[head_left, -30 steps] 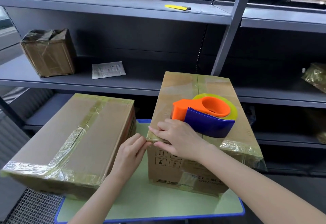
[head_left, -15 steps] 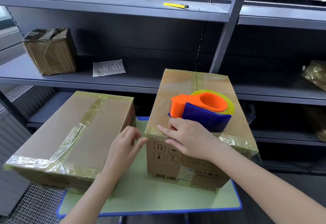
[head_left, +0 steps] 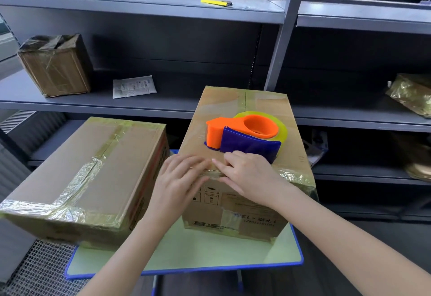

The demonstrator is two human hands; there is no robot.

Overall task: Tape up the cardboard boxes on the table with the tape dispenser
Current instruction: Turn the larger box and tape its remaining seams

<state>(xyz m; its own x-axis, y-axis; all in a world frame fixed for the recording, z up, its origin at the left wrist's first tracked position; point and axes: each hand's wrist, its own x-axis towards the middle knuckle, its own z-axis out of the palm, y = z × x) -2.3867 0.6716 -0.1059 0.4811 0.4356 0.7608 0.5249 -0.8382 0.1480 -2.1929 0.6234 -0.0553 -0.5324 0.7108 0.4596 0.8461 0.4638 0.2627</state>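
Two taped cardboard boxes stand on a small green table (head_left: 210, 256). The right box (head_left: 235, 109) is the taller one and carries the orange and blue tape dispenser (head_left: 245, 136) on its top. My left hand (head_left: 179, 179) lies flat with straight fingers on this box's near top edge, at its left corner. My right hand (head_left: 247, 177) presses the same taped edge with straight fingers, just in front of the dispenser. The fingertips of both hands nearly meet. The left box (head_left: 93, 167) lies lower, with wrinkled tape strips across its top, and overhangs the table's left side.
Grey metal shelves fill the background. On them sit a small wrapped box (head_left: 54, 65), a white paper packet (head_left: 134, 86), a yellow utility knife (head_left: 215, 2) and wrapped parcels at the right (head_left: 410, 93). A wire mesh surface (head_left: 39, 270) lies at lower left.
My left hand rose from the gap between the boxes onto the right box's near top edge. My right hand slid slightly right along that edge. The dispenser stayed put.
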